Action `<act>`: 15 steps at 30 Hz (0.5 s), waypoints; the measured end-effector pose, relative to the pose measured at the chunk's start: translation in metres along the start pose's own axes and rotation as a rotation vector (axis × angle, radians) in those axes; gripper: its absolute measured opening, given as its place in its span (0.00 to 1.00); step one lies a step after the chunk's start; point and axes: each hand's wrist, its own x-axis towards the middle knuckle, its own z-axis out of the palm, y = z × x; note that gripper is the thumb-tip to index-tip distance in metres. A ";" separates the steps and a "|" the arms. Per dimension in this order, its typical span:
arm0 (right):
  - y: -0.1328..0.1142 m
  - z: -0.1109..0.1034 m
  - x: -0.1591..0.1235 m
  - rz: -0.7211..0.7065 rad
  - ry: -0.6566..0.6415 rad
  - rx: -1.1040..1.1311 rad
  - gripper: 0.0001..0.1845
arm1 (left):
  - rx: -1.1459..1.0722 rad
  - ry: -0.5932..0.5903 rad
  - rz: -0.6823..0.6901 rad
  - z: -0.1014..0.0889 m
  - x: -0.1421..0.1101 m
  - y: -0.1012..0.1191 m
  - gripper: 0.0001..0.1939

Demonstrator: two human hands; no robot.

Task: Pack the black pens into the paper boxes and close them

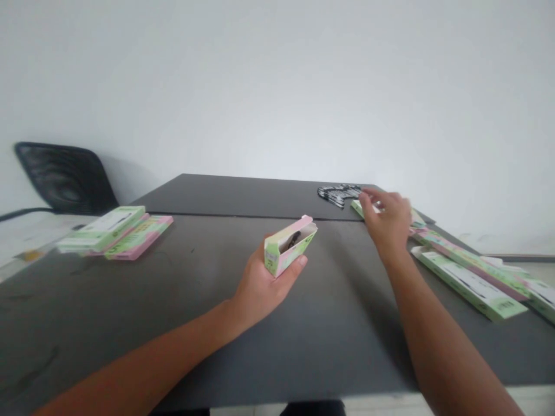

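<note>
My left hand (264, 283) holds a small green and pink carton (289, 245) above the middle of the dark table (208, 300). Its end flap stands open and something dark shows inside. My right hand (387, 219) stretches toward the far right of the table, fingers apart, close to a heap of black and white pens (339, 194). I cannot tell whether its fingertips touch them. The hand covers part of a green carton behind it.
Several flat green and pink cartons (470, 282) lie along the table's right side. A stack of the same cartons (115, 231) lies at the left. A black chair (65, 178) stands behind the table's left end, before a white wall.
</note>
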 end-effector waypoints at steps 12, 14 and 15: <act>0.044 0.076 -0.044 0.041 -0.531 -0.404 0.30 | 0.030 0.026 -0.118 0.007 0.010 -0.030 0.20; 0.046 0.091 -0.033 0.026 -0.558 -0.417 0.32 | -0.017 0.030 -0.161 0.011 0.009 -0.033 0.20; 0.048 0.099 -0.027 0.026 -0.569 -0.423 0.33 | -0.041 0.031 -0.183 0.013 0.009 -0.033 0.20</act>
